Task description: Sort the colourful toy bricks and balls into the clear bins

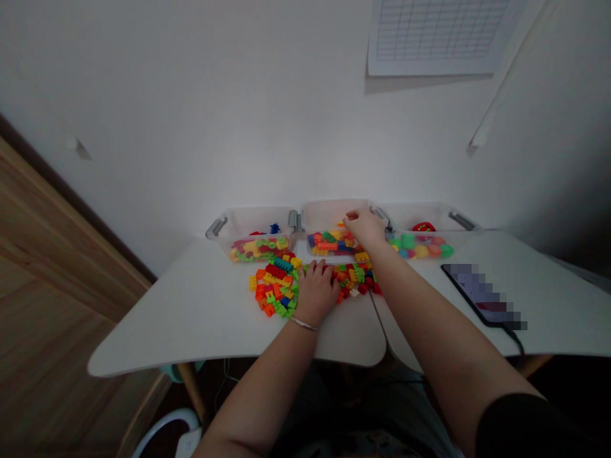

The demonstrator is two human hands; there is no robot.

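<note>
A pile of colourful toy building bricks (275, 283) lies across the white table. My left hand (317, 289), a thin bracelet at its wrist, rests palm down on the middle of that pile with its fingers stretched apart. Over the middle clear plastic bin (317, 216), my right hand (365, 226) is closed in a pinch, with a small orange building brick (340, 224) just showing at the fingertips. Inside the bin, below the hand, are more bricks (328, 245) in several colours. My right forearm hides part of the pile's right side.
The left clear bin (233, 219) contains yellow, green and red pieces. Rounded coloured pieces (422, 247) fill part of the right bin (453, 235). A phone-like device (482, 296) with a cable lies at right. A seam divides the tabletop (191, 324); the wall stands behind.
</note>
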